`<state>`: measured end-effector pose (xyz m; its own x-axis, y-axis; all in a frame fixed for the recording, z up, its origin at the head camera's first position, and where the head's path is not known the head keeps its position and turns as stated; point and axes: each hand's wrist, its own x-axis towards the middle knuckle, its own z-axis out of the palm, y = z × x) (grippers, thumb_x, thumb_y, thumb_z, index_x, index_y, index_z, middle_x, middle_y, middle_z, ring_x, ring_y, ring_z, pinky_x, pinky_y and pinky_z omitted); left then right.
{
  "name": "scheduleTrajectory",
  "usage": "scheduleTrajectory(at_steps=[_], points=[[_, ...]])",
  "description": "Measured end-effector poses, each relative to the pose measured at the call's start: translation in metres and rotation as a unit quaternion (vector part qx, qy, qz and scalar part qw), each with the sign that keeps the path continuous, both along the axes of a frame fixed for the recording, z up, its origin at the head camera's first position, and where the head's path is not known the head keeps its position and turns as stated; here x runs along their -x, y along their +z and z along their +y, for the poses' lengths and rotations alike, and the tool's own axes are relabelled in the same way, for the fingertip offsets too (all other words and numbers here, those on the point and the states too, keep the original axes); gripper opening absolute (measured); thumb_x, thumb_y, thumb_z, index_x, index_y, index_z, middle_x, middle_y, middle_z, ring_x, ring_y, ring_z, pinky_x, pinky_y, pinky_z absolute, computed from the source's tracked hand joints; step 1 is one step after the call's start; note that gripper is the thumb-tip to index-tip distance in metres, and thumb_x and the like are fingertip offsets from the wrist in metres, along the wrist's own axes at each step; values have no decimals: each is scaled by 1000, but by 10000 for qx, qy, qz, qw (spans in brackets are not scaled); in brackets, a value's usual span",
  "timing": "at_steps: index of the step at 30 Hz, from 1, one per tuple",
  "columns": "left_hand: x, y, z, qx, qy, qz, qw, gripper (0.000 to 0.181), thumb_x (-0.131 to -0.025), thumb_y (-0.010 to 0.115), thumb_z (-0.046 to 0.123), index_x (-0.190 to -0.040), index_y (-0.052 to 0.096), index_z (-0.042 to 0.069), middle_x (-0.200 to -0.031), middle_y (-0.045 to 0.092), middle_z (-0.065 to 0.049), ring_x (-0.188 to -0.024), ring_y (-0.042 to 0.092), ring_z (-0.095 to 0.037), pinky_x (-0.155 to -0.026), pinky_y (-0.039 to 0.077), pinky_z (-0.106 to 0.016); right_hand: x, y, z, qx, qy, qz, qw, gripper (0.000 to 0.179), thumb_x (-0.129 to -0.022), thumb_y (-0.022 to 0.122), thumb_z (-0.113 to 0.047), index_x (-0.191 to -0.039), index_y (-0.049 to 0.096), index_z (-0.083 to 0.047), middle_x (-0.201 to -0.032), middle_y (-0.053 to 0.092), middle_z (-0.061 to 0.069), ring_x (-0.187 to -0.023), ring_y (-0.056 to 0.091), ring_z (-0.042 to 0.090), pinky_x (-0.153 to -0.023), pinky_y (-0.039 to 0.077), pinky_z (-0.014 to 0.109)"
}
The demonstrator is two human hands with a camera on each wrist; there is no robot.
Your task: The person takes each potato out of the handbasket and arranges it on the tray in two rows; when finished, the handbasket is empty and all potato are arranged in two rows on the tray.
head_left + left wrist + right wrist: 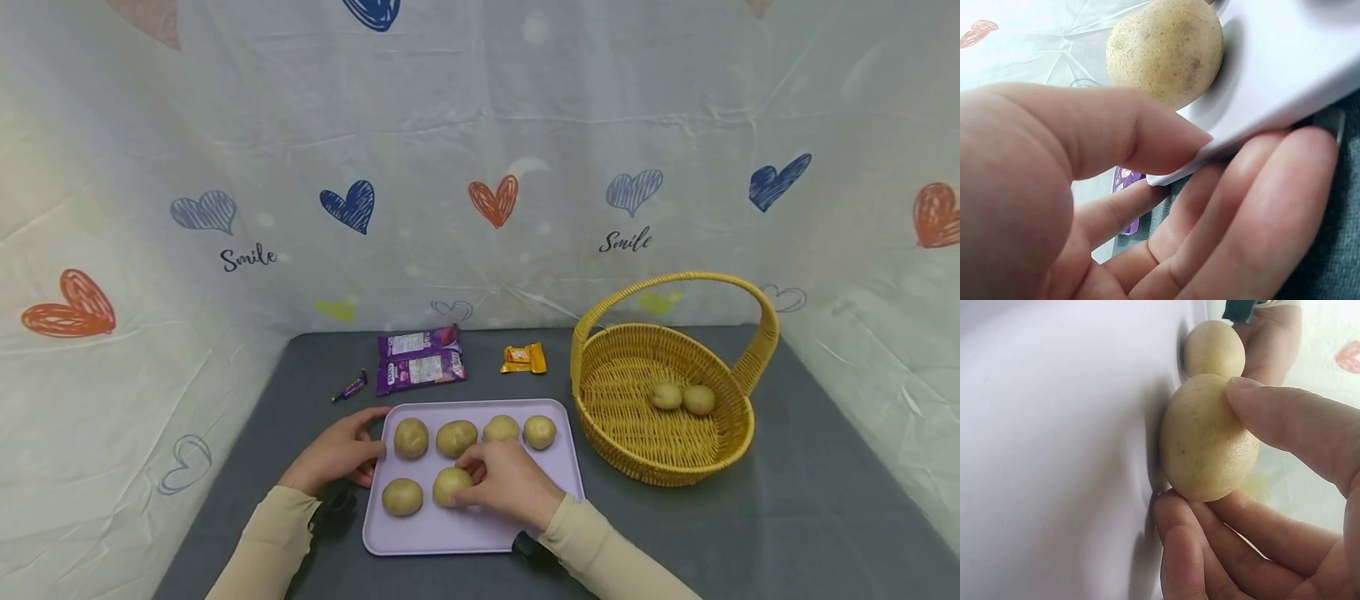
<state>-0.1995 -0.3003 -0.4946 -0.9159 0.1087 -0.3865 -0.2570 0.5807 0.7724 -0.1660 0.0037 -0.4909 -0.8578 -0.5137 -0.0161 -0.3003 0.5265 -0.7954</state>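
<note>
In the head view, a light purple tray (427, 536) holds several potatoes in two rows. My right hand (516, 483) pinches the potato (447, 487) in the middle of the near row; in the right wrist view, the thumb and fingers lie on opposite sides of this potato (1207, 440), which sits at the tray surface. At the tray's left edge is my left hand (337, 454). The left wrist view has its thumb on the tray rim (1235, 140), with the other fingers against the side and underside. Another potato (1166, 53) lies just beyond that thumb.
A yellow woven basket (663, 467) with a tall handle stands right of the tray, two potatoes (682, 398) inside. Behind the tray lie purple snack packs (422, 360), a small purple-wrapped candy (350, 387) and an orange packet (523, 358) on the dark grey table (810, 517).
</note>
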Motion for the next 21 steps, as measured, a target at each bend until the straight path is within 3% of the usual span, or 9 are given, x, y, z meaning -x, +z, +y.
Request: scheduleTrajectory(at_steps=[21], points=[[2, -2, -2, -70, -54, -23, 10000, 75, -93, 74, 14, -163, 45, 15, -82, 64, -13, -62, 65, -21, -59, 67, -39, 0, 3, 2, -91, -10, -14, 10000, 42, -79, 96, -33, -110, 82, -9, -86, 75, -6, -78, 62, -2, -71, 54, 19]])
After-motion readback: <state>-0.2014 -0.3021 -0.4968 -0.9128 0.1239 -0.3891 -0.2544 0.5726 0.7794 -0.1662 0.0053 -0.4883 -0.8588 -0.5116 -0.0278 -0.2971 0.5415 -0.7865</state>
